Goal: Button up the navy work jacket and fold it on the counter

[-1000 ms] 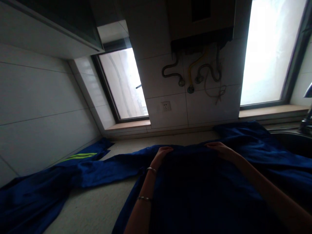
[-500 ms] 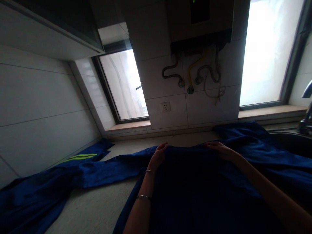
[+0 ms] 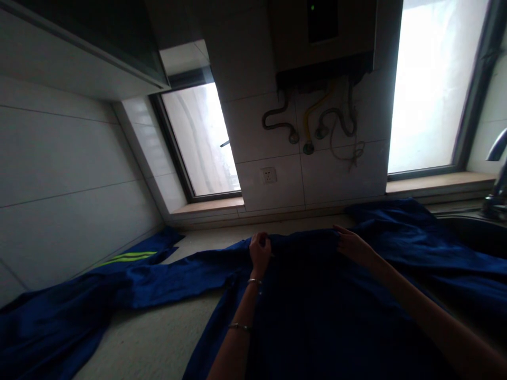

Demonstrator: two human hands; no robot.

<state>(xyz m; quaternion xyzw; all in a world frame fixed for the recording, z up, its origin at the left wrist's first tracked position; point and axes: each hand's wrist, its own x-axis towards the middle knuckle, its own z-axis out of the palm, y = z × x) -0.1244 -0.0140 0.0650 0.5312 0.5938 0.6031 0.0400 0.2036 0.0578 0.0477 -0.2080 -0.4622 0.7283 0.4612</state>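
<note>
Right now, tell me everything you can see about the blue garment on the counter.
The blue garment is dark woven-looking cloth, spread flat over the pale countertop. One sleeve stretches left, ending in neon-green stripes; the other side drapes toward the sink. The left hand pinches its far edge and the right hand rests on it.

Dim kitchen counter (image 3: 158, 338) w/ a blue garment (image 3: 317, 295) spread across it; one sleeve w/ green stripes (image 3: 127, 257) runs off to the left by the tiled wall. Left hand (image 3: 260, 249) is curled, pinching the garment's far edge; right hand (image 3: 351, 244) lies on the same edge, fingers bent. Two windows, a socket (image 3: 269, 174) & hoses (image 3: 312, 126) behind; tap (image 3: 497, 179) at far right.
</note>
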